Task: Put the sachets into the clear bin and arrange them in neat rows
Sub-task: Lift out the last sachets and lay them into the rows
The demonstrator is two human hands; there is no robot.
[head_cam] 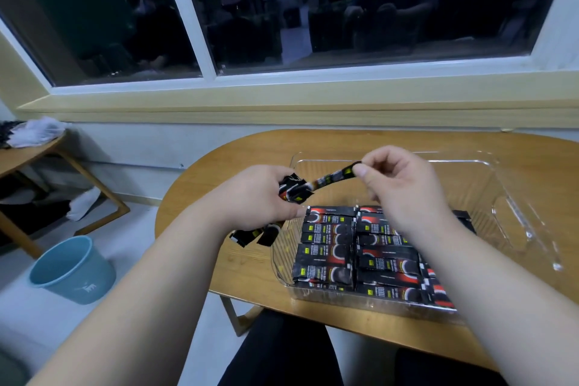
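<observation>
**One head camera, above and behind the grip**

A single wide-angle view looks forward and down from the person's head. The right hand (404, 194), pinching a sachet (336, 174), sits near frame centre, close below the lens. The left hand (260, 197) grips a bundle (294, 193) just left of it. The bin (501, 197) lies under and beyond the grip, the window (376, 9) far beyond it.

Black sachets (326, 257) in perhaps three neat rows inside clear bin (501, 207)
</observation>
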